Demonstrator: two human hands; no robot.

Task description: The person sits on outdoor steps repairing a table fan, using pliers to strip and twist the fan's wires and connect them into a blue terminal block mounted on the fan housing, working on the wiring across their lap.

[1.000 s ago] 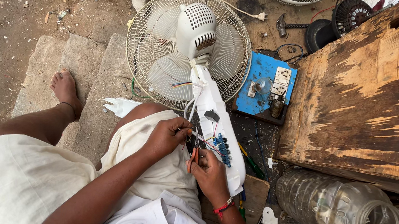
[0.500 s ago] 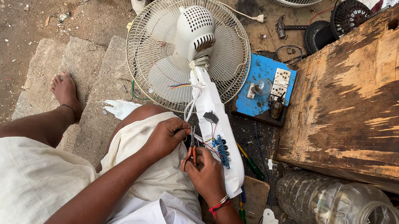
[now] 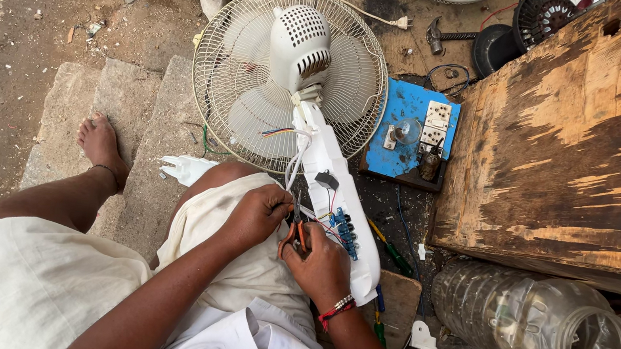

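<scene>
Orange-handled pliers [image 3: 295,232] gripped by right hand [image 3: 324,266] fingers; left hand [image 3: 257,214] fingers pinch wires [image 3: 313,216].

A single head-worn camera looks almost straight down from above the seated person's lap, close over the left hand [image 3: 257,215] and right hand [image 3: 322,268]. The top of the frame faces away from the body, taking in the white fan [image 3: 291,76], the ground to the left and a wooden box [image 3: 587,139] to the right.

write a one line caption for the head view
Both hands, left and right, work pliers on a fan's wiring.
</scene>
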